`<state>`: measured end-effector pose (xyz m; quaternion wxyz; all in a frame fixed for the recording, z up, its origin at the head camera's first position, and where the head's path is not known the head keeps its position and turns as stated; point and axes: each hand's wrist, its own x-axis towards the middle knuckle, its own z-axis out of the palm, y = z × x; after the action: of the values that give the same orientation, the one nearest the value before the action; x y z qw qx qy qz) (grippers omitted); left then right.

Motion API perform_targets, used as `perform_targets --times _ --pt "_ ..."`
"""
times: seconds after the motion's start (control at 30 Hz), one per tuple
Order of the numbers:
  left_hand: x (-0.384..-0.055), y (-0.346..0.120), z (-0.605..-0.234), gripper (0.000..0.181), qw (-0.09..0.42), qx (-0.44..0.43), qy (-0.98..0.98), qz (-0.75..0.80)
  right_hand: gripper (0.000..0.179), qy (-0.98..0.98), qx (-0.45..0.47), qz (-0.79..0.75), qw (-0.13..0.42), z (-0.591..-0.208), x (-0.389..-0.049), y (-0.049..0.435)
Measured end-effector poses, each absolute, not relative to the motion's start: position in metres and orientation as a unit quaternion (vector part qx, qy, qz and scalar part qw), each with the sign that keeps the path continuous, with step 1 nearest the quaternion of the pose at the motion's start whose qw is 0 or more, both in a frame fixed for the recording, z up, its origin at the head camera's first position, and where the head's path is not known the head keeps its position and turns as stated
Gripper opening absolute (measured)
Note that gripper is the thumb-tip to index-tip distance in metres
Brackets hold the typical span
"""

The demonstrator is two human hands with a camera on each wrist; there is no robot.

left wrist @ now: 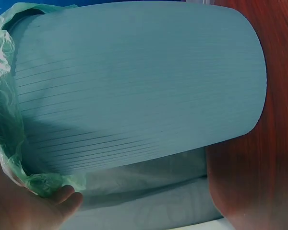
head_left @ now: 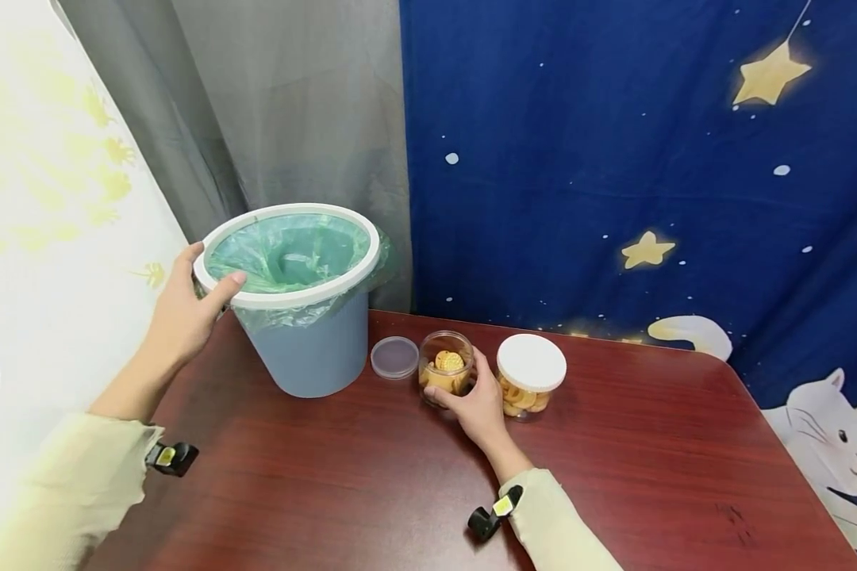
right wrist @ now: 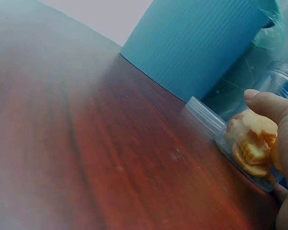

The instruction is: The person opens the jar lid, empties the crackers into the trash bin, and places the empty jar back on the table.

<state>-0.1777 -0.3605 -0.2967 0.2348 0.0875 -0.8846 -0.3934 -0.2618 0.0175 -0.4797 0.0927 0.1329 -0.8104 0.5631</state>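
My left hand [head_left: 186,305] grips the white rim of a blue trash can [head_left: 314,349] at its left side, thumb over the rim. A green plastic bag [head_left: 286,254] lines the can and folds out over its edge. In the left wrist view, curled fingers [left wrist: 67,203] show below the bag's edge. My right hand [head_left: 480,400] holds a clear, lidless jar [right wrist: 252,143] of cookies [head_left: 448,362] from its right side, thumb across the front. The jar stands upright on the table.
A clear round lid [head_left: 395,358] lies between the can and the held jar. Right of my right hand stands a second cookie jar with a white lid [head_left: 532,362]. The reddish-brown table [head_left: 650,444] backs onto a blue star-patterned curtain [head_left: 543,159] and a grey one [head_left: 314,95].
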Motion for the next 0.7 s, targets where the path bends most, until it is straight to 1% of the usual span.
perform_targets --times 0.2,0.37,0.53,0.7 --pt "-0.183 -0.354 -0.300 0.086 0.242 0.075 -0.877 -0.409 0.095 -0.810 0.133 0.561 0.108 -0.481 -0.251 0.020" --pt "-0.184 -0.346 -0.300 0.084 0.235 0.069 -0.860 -0.447 0.094 -0.812 0.139 0.555 0.115 -0.482 -0.246 0.021" --pt "-0.181 -0.338 -0.302 0.081 0.228 0.044 -0.831 -0.505 0.095 -0.812 0.135 0.557 0.107 -0.482 -0.246 0.022" --pt "-0.179 -0.332 -0.305 0.084 0.228 0.026 -0.776 -0.587 0.096 -0.814 0.132 0.557 0.101 -0.481 -0.246 0.022"
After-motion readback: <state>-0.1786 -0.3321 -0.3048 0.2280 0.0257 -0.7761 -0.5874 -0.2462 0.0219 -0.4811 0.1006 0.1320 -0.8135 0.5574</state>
